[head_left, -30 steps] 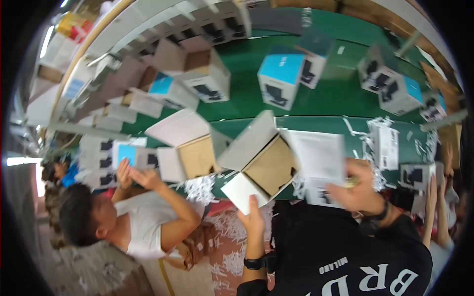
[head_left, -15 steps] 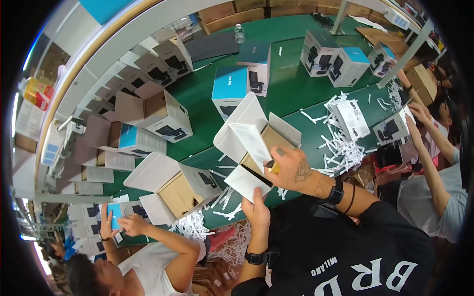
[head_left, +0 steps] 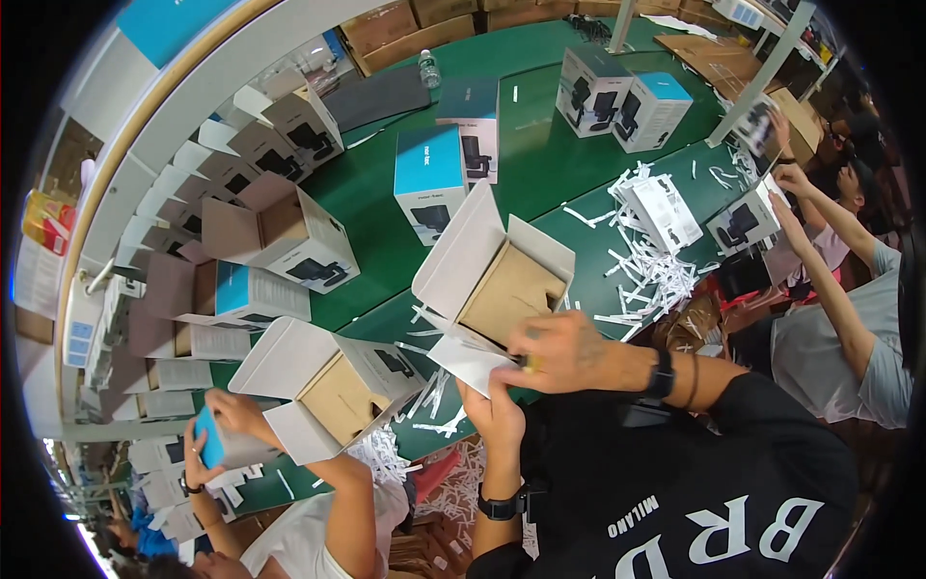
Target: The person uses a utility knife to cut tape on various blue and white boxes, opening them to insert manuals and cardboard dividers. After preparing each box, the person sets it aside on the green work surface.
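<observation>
A white carton [head_left: 477, 333] stands with its flaps up in front of me, and brown cardboard [head_left: 506, 289] shows inside. My left hand [head_left: 497, 415] pinches its near flap [head_left: 463, 362], thumb on top and fingers hidden below. Over that same edge my right hand [head_left: 569, 352] is curled and blurred by motion. A small yellow-and-black object [head_left: 529, 365] shows at its fingers; its kind is unclear. Beside me on the left is a second carton [head_left: 381, 372], lid raised, with a similar brown insert [head_left: 342, 396].
Closed cartons [head_left: 429, 179] stand beyond on the green table [head_left: 540, 145]. Open cartons [head_left: 289, 236] line the left. Shredded paper [head_left: 656, 275] surrounds a white box [head_left: 666, 212] at right. Co-workers' hands work on cartons at left [head_left: 231, 415] and right [head_left: 786, 188]. A bottle [head_left: 429, 69] stands far back.
The white panel over the carton's opening is no longer there, exposing the brown cardboard. My right hand has moved down toward the near flap. The left co-worker's blue-topped box has moved and tilted.
</observation>
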Action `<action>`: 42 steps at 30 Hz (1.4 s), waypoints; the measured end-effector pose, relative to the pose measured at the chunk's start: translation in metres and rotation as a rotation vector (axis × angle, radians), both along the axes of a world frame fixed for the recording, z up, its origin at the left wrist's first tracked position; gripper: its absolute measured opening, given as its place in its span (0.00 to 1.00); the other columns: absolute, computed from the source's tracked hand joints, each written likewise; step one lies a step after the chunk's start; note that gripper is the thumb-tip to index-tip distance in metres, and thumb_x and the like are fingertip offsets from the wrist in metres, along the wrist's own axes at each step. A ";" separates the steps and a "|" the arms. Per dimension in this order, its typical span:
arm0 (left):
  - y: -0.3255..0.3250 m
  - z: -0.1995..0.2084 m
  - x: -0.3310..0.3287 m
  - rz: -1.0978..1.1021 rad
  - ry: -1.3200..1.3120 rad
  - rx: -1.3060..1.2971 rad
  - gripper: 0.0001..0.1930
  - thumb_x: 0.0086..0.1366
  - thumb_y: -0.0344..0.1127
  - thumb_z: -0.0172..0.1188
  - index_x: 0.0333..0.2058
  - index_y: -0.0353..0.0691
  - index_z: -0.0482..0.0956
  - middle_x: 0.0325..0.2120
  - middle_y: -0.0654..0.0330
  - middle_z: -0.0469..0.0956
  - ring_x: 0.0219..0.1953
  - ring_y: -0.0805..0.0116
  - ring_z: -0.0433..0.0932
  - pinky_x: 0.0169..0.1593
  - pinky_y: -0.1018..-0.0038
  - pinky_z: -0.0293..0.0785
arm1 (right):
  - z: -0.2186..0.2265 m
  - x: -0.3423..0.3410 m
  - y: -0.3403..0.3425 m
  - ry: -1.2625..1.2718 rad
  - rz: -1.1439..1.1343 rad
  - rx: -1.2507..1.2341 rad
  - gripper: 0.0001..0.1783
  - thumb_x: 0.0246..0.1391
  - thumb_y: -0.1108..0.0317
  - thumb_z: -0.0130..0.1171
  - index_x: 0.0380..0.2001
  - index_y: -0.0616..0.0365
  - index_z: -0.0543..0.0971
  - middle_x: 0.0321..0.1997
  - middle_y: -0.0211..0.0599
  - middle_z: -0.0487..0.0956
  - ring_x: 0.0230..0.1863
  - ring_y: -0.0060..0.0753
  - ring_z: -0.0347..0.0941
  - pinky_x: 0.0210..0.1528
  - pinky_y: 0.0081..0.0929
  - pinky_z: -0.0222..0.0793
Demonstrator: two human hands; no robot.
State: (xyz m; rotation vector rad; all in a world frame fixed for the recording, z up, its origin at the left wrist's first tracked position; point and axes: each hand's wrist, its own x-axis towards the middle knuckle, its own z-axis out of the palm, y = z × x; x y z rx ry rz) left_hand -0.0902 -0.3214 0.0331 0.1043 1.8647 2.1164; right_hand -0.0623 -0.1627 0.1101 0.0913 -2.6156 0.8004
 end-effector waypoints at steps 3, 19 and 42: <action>-0.010 0.007 -0.014 0.026 0.192 -0.177 0.14 0.71 0.25 0.51 0.51 0.23 0.76 0.50 0.49 0.73 0.48 0.61 0.78 0.54 0.66 0.76 | 0.028 0.028 0.034 0.196 -0.027 -0.202 0.11 0.48 0.67 0.74 0.29 0.55 0.79 0.27 0.33 0.80 0.20 0.27 0.74 0.22 0.23 0.69; 0.070 0.025 -0.010 -0.402 1.121 -1.043 0.40 0.58 0.42 0.70 0.67 0.36 0.66 0.67 0.32 0.59 0.68 0.30 0.59 0.68 0.43 0.58 | -0.040 0.033 0.123 -0.454 -0.189 -0.389 0.25 0.58 0.55 0.64 0.53 0.57 0.72 0.40 0.53 0.80 0.43 0.56 0.79 0.46 0.49 0.73; 0.068 0.028 -0.004 -0.368 1.094 -1.080 0.41 0.54 0.43 0.72 0.67 0.45 0.68 0.68 0.35 0.59 0.69 0.34 0.60 0.67 0.44 0.59 | -0.004 -0.014 0.170 -0.929 0.120 -0.526 0.17 0.66 0.61 0.51 0.32 0.64 0.78 0.23 0.39 0.82 0.22 0.33 0.79 0.28 0.34 0.73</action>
